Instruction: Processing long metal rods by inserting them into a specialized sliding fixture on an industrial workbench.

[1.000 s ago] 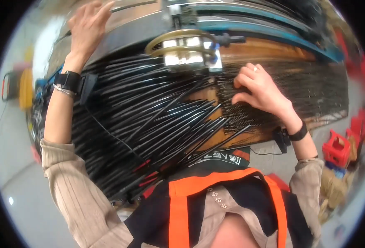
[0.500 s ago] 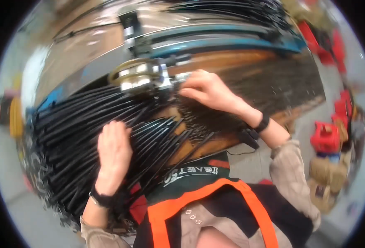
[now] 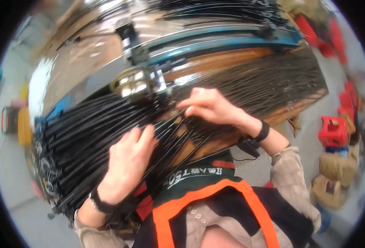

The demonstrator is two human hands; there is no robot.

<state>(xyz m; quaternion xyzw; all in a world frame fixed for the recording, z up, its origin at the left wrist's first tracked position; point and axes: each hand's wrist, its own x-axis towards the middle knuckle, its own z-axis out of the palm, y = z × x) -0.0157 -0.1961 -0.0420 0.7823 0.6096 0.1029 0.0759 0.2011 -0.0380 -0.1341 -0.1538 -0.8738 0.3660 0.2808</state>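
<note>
Long black cables [image 3: 83,136] lie in a thick layer on the left of the bench, their thin wire ends [image 3: 252,87] spread to the right. My right hand [image 3: 213,106] is closed, with thumb and forefinger pinching a black cable near its end. Lower left, my left hand [image 3: 128,159] curls over the same bundle, its fingers bent round a cable; the thumb is mostly hidden. Just beyond both hands stands a small metal machine [image 3: 135,84] with a shiny rounded housing and a yellowish ring.
Blue metal rails [image 3: 215,43] run across the far side of the bench. More black cables [image 3: 223,12] lie behind them. On the floor at right are a red plastic stool [image 3: 333,131] and brown cardboard boxes [image 3: 335,169]. A yellow object [image 3: 24,126] stands at left.
My right hand has come down from beside the machine to the cables and now pinches one. My left hand has moved right, toward my right hand. The view has shifted slightly.
</note>
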